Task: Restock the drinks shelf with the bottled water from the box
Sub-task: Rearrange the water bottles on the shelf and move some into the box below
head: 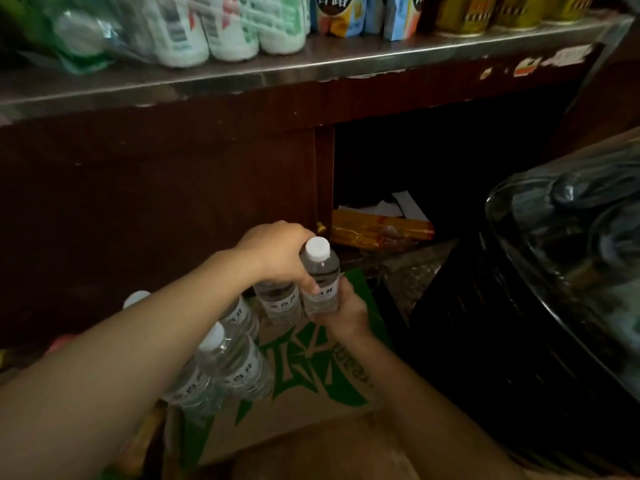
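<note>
A cardboard box (311, 403) with green print lies low in the middle. Several clear water bottles with white caps stand in its left part, such as one bottle (232, 365) under my left forearm. My left hand (277, 251) curls over the top of a water bottle (278, 301), hiding its cap, and its thumb lies on a second bottle (320, 271) beside it. My right hand (348, 311) grips the lower part of that second bottle from the right. Both bottles are upright, above the far end of the box.
A metal-edged shelf (311, 67) runs across the top, carrying white-green bottles (225, 29), drink pouches (343, 15) and yellow cans (464, 15). Below it is a dark wooden cabinet with an open cubby holding yellow packets (381, 230). A black bin (519, 323) with clear plastic stands right.
</note>
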{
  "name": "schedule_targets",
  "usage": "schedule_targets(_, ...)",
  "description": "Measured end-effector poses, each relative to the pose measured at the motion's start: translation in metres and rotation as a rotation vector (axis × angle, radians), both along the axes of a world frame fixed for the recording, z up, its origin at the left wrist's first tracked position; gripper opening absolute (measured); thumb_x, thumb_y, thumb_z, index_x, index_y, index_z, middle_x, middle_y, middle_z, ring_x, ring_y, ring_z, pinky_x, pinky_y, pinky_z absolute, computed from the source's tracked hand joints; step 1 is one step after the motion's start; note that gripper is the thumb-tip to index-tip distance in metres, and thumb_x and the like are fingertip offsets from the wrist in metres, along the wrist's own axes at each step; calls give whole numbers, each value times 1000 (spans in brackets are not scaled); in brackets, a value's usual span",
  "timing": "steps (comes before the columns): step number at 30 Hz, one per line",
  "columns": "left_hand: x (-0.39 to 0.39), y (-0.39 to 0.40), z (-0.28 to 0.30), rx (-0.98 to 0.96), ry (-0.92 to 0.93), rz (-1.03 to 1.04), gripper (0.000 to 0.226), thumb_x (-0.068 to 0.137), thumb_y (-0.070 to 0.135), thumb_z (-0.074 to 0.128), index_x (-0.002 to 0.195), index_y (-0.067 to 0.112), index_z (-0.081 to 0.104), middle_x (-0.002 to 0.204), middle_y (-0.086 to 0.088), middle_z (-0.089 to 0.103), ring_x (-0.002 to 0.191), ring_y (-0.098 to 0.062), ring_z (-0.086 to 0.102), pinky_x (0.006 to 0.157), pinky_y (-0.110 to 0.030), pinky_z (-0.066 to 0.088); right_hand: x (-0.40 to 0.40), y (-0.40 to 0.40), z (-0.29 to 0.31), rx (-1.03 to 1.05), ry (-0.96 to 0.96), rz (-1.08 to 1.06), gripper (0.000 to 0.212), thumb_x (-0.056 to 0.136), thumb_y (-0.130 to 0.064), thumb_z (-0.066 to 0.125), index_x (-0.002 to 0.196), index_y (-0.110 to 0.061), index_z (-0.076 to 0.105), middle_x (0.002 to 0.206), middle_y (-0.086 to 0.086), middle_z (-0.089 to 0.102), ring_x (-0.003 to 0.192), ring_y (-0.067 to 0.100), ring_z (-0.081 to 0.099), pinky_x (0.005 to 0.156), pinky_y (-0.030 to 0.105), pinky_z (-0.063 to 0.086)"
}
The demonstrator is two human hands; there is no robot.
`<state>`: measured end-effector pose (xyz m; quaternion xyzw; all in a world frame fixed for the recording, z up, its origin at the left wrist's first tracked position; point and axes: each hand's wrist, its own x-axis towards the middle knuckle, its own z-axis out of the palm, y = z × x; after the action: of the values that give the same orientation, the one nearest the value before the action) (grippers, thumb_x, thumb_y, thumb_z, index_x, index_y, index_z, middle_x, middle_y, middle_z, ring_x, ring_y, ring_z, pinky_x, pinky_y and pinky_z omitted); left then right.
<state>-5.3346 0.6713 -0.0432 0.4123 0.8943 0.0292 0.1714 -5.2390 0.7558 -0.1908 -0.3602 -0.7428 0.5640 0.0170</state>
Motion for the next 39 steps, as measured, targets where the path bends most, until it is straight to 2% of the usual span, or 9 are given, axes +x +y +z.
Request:
schedule_targets(3, 8, -4, 12, 0, 72, -40, 70, 53, 65, 77, 115, 39, 59, 99, 17, 65, 98, -14, 61, 78, -33, 48, 9, 5, 16, 45, -9, 21, 39, 75, -28, 76, 108, -30, 54, 106, -7, 61, 93, 13, 59, 74, 28, 53)
schedule_targets(6, 20, -8, 41, 34, 66, -30, 73, 54, 63, 78, 120, 40, 58, 105, 15, 68, 101, -13, 61, 85, -34, 49, 22, 11, 48, 64, 13, 45, 31, 78, -23, 75, 95, -31, 50, 85, -16, 57, 78, 1, 54, 56, 14, 39)
schedule_targets(14, 39, -10, 171, 93, -41, 8, 68, 53, 61, 79, 116, 44, 59, 105, 19, 68, 102, -11, 60, 75, -29, 45, 47, 11, 179, 185, 17, 135, 40, 79, -14, 71, 113, -19, 50, 94, -4, 63, 87, 16, 60, 65, 26, 46)
schedule_targets(18, 45, -17, 248, 169, -170, 62, 56, 51, 58, 82, 101, 36, 66, 97, 15, 69, 93, -11, 64, 80, -39, 54, 56, 12, 261, 206, -4, 166, 48, 76, -21, 73, 118, -19, 49, 98, 2, 67, 89, 22, 64, 76, 41, 56)
schedule_targets(23, 52, -27, 352, 311, -282, 117, 54, 47, 52, 81, 93, 27, 67, 94, 7, 72, 90, -14, 67, 86, -45, 53, 64, 16, 378, 166, 36, 212, 57, 70, -19, 80, 119, -22, 52, 103, -2, 69, 97, 19, 65, 82, 38, 56)
schedule_targets(28, 63, -38, 472, 410, -297, 161, 39, 58, 29, 88, 91, 30, 67, 93, 16, 70, 92, -4, 64, 88, -31, 51, 65, 14, 493, 148, 102, 268, 62, 70, -20, 83, 124, -26, 52, 107, -9, 67, 99, 12, 63, 79, 26, 52)
schedule_targets(32, 56, -41, 557, 469, -280, 150, 38, 62, 23, 88, 81, 37, 58, 83, 22, 62, 83, -1, 61, 71, -13, 44, 49, 12, 574, 192, 167, 350, 68, 71, -26, 83, 130, -27, 48, 113, -6, 67, 97, 12, 62, 78, 25, 51)
schedule_targets(36, 50, -50, 616, 604, -313, 205, 42, 60, 20, 89, 96, 25, 67, 100, 8, 71, 97, -11, 66, 91, -40, 52, 36, 10, 638, 201, 221, 385, 69, 70, -29, 83, 130, -29, 49, 113, -9, 66, 101, 13, 62, 85, 33, 53)
schedule_targets(39, 44, -56, 649, 674, -319, 239, 50, 62, 22, 88, 108, 18, 67, 108, 4, 70, 104, -15, 65, 96, -45, 50, 29, 9, 680, 180, 252, 424, 67, 71, -25, 83, 130, -26, 50, 108, -12, 63, 96, 10, 60, 79, 30, 52)
